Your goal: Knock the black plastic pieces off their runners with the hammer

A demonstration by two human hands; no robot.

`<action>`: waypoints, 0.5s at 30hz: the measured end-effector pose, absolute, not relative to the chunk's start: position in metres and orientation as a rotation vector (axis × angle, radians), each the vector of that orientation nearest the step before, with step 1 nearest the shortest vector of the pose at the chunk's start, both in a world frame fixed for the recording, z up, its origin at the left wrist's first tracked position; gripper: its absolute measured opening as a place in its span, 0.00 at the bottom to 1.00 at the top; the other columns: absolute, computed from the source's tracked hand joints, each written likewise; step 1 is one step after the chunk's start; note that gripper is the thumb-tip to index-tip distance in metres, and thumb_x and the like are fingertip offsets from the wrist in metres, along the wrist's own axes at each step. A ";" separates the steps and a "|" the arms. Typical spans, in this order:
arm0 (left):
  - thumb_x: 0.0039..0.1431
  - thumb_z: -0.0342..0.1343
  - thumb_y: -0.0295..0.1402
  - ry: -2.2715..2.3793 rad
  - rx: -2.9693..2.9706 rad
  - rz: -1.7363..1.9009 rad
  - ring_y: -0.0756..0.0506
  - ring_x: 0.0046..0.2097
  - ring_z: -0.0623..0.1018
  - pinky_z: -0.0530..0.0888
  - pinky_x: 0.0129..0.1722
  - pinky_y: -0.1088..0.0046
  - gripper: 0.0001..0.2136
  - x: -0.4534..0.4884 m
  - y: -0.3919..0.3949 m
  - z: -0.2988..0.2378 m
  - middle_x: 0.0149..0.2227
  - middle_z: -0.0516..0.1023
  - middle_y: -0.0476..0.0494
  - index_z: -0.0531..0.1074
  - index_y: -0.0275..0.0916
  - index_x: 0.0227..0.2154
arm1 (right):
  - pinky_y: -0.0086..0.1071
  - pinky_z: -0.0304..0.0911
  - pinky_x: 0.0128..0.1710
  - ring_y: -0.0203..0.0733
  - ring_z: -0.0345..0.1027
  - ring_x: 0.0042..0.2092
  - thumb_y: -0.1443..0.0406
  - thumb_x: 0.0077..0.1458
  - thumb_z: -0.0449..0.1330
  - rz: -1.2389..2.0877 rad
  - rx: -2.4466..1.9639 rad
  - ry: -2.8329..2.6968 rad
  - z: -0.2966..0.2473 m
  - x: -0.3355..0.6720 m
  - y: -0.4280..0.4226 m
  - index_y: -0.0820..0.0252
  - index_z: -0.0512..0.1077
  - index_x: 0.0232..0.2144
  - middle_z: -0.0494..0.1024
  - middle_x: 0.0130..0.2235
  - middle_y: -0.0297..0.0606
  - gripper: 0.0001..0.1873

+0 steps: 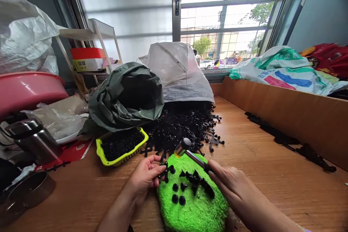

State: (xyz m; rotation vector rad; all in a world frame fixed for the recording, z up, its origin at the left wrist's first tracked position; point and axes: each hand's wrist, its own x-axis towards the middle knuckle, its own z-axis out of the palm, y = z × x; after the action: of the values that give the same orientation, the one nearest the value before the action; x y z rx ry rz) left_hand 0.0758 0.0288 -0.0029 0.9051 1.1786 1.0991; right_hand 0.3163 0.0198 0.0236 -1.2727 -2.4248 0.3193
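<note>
My left hand pinches a black plastic runner piece just above the edge of a bright green fuzzy towel pad. My right hand grips a small metal-headed hammer by its slim handle, with the head raised past the pad's far end. Several small black plastic pieces lie scattered on the pad. Behind it spreads a large heap of black plastic runners. A yellow-green plastic basket holds more black pieces.
Two woven sacks, one grey-green and one white, stand behind the heap on the wooden table. A wooden board walls the right side. A pink basin and steel flask stand left.
</note>
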 end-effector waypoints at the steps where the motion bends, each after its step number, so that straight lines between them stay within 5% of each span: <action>1: 0.34 0.67 0.39 1.155 0.885 1.095 0.59 0.15 0.62 0.53 0.14 0.86 0.24 0.076 0.027 -0.001 0.19 0.72 0.53 0.66 0.35 0.34 | 0.31 0.58 0.28 0.43 0.68 0.29 0.58 0.64 0.36 0.350 -1.261 -2.376 0.022 0.320 0.019 0.57 0.62 0.33 0.72 0.28 0.36 0.18; 7: 0.37 0.66 0.38 1.124 0.868 1.060 0.59 0.17 0.65 0.56 0.18 0.88 0.24 0.085 0.022 0.003 0.22 0.74 0.51 0.62 0.37 0.36 | 0.32 0.65 0.33 0.50 0.69 0.42 0.50 0.62 0.39 0.381 -1.270 -2.159 0.007 0.338 0.008 0.56 0.70 0.37 0.77 0.38 0.41 0.25; 15: 0.32 0.68 0.39 1.171 0.876 1.055 0.58 0.17 0.66 0.55 0.17 0.87 0.26 0.091 0.022 -0.001 0.20 0.70 0.54 0.61 0.37 0.33 | 0.32 0.67 0.34 0.50 0.71 0.38 0.47 0.59 0.42 0.396 -1.230 -2.062 -0.001 0.345 -0.001 0.55 0.73 0.42 0.77 0.40 0.41 0.28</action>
State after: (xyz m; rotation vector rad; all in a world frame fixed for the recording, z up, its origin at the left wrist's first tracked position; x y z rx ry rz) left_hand 0.0905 0.0217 -0.0011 0.8764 1.1708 1.0552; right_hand 0.3448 -0.0011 -0.0012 -1.2300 -2.0616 0.3957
